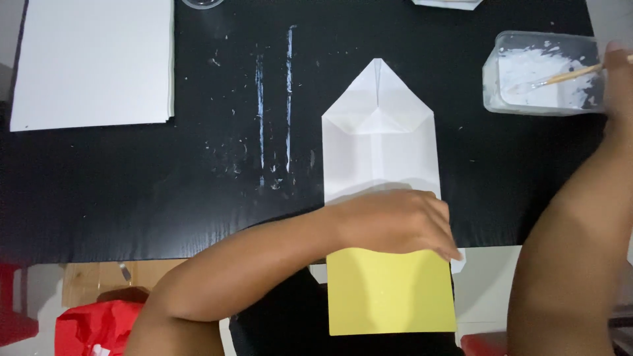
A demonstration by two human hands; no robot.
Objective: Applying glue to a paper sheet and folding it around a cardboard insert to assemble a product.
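Upper left of the frame: I log a stack of plain white paper sheets (92, 62), lying flat on the black tabletop (132, 198), untouched and well apart from both hands.

Lower left corner: a crumpled red plastic bag (99, 329), below the table edge.

Upper centre-left: two thin parallel white paste streaks (273, 112) dried or smeared on the black surface, with small white flecks about them.

Centre: a folded white paper piece with a pointed, house-shaped top (379, 138), lying flat, its point toward the top of the frame. Its lower end runs under my left hand (395, 221). That hand lies palm down across the paper, fingers together and stretched flat, pressing rather than gripping. Just below the hand, touching the white piece, a yellow rectangular paper sheet (390, 290) hangs over the table's near edge.

Upper right: a clear rectangular plastic tub of white paste (541, 72). A thin wooden-handled brush (560, 78) rests with its tip in the paste. My right hand (618, 72) sits at the frame's right edge on the handle's end; most of it is cut off, so I cannot tell how the fingers close.

Step in hand, as I judge it: loading the brush with paste while the left hand pins the paper still. The next move would call for a lightly loaded brush, carried across without dripping, and steady pressure from the left hand.
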